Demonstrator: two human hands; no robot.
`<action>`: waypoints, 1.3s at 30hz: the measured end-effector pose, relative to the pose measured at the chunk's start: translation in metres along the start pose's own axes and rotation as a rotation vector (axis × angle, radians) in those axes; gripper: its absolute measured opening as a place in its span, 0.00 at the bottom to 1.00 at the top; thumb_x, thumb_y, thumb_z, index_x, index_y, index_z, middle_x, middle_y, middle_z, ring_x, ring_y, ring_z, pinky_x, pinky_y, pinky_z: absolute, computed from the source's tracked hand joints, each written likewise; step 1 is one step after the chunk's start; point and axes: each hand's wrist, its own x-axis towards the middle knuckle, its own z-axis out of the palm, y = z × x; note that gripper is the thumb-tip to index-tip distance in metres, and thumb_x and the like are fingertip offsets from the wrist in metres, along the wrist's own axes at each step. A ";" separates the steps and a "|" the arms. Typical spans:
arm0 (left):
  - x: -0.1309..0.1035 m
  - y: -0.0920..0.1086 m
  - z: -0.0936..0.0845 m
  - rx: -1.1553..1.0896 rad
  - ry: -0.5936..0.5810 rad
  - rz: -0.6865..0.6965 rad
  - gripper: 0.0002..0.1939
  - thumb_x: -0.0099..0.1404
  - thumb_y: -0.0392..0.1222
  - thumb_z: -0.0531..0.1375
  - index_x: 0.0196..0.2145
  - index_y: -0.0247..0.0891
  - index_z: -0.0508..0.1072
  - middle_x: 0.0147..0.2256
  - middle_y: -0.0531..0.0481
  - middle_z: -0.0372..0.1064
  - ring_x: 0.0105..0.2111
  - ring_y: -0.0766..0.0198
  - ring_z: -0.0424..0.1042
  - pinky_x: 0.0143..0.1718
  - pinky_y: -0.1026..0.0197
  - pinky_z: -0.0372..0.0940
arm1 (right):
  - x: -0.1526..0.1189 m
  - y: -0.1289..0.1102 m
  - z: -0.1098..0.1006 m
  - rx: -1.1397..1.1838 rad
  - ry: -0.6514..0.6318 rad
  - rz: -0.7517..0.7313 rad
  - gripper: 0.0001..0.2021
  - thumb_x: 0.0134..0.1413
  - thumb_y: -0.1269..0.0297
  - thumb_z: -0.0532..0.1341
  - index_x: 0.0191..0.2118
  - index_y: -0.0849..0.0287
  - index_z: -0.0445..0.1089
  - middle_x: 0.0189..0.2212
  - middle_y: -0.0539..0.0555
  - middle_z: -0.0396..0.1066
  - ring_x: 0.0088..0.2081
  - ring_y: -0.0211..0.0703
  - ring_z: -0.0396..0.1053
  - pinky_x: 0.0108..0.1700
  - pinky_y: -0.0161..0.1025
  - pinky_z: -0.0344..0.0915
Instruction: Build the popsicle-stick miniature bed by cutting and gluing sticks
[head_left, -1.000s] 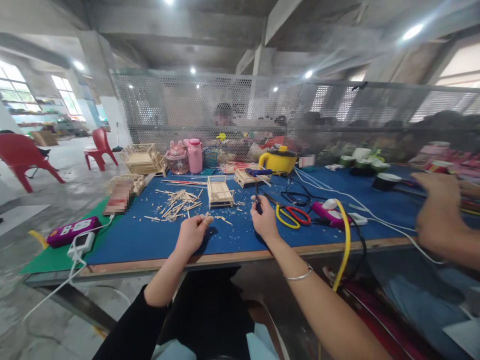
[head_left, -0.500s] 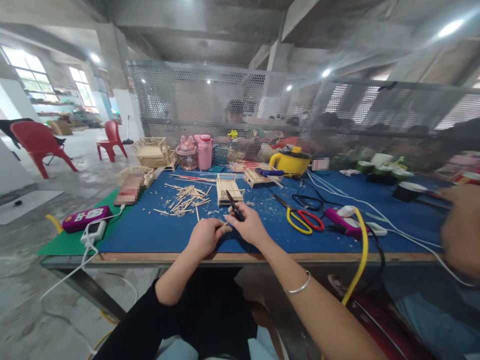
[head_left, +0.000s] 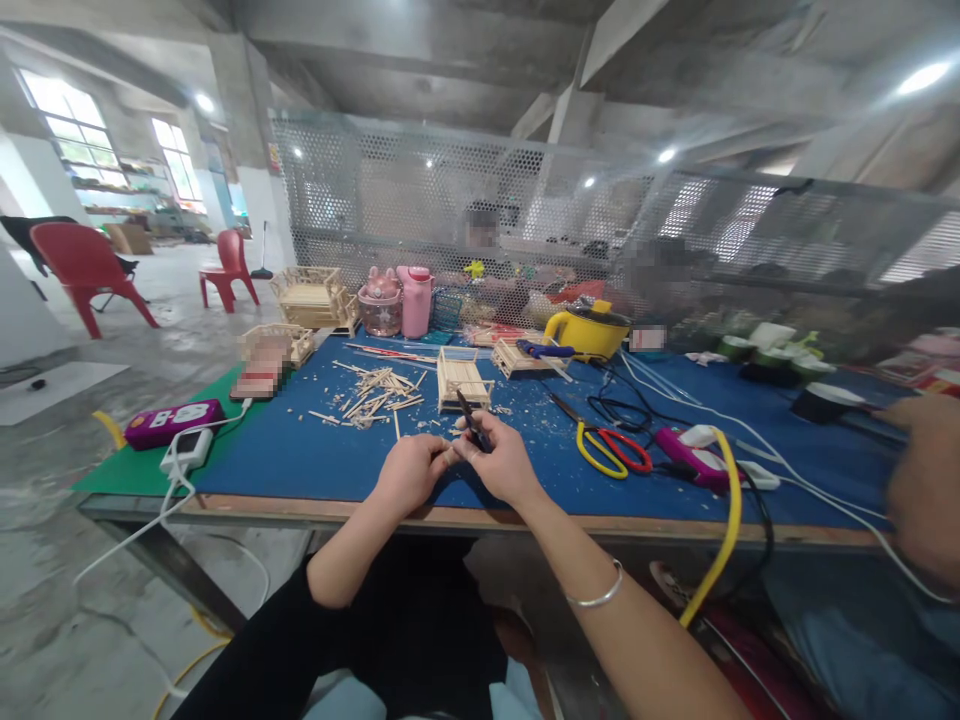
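My right hand [head_left: 506, 462] is closed around a dark knife-like tool [head_left: 471, 422], its pointed end angled up and away over the blue mat. My left hand [head_left: 409, 472] is closed, with thumb and forefinger pinched close to the right fingertips; whatever lies in the pinch is too small to make out. A thin wooden stick [head_left: 397, 426] shows just beyond the left knuckles; I cannot tell whether it is held or lying there. Just past the tool's tip stands a small wooden stick-built frame [head_left: 460, 375]. Loose wooden sticks [head_left: 381, 390] lie heaped to its left.
Scissors [head_left: 604, 455] with yellow and red handles lie on the right, near a purple power strip [head_left: 694, 458] and cables. Behind are another wooden frame [head_left: 521, 357], a yellow pot [head_left: 592, 330] and a pink bottle [head_left: 415, 303]. A co-worker's arm [head_left: 926, 470] is at far right.
The view has shifted slightly, so the scene sits a little further right. Both hands stay together in nearly the same pose, and the dark tool's tip appears slightly more upright.
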 end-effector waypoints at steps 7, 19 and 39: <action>-0.004 0.009 -0.001 0.017 -0.037 0.009 0.16 0.68 0.47 0.49 0.35 0.41 0.74 0.34 0.46 0.75 0.33 0.60 0.70 0.32 0.63 0.55 | 0.009 0.005 -0.008 -0.034 -0.013 -0.011 0.10 0.46 0.63 0.60 0.38 0.59 0.68 0.27 0.48 0.69 0.30 0.38 0.67 0.37 0.37 0.65; 0.009 0.002 0.008 -0.240 0.164 -0.251 0.22 0.67 0.53 0.46 0.34 0.39 0.76 0.25 0.52 0.71 0.26 0.64 0.68 0.27 0.65 0.58 | 0.009 0.016 -0.050 -0.381 -0.150 0.199 0.21 0.46 0.71 0.56 0.49 0.59 0.67 0.40 0.56 0.73 0.41 0.47 0.70 0.47 0.44 0.63; 0.011 0.001 0.015 -0.295 0.155 -0.254 0.21 0.66 0.53 0.49 0.25 0.38 0.71 0.21 0.54 0.66 0.23 0.66 0.63 0.26 0.65 0.53 | 0.004 -0.002 -0.042 -0.623 -0.359 0.191 0.21 0.44 0.73 0.55 0.47 0.57 0.71 0.45 0.57 0.75 0.46 0.49 0.70 0.44 0.37 0.62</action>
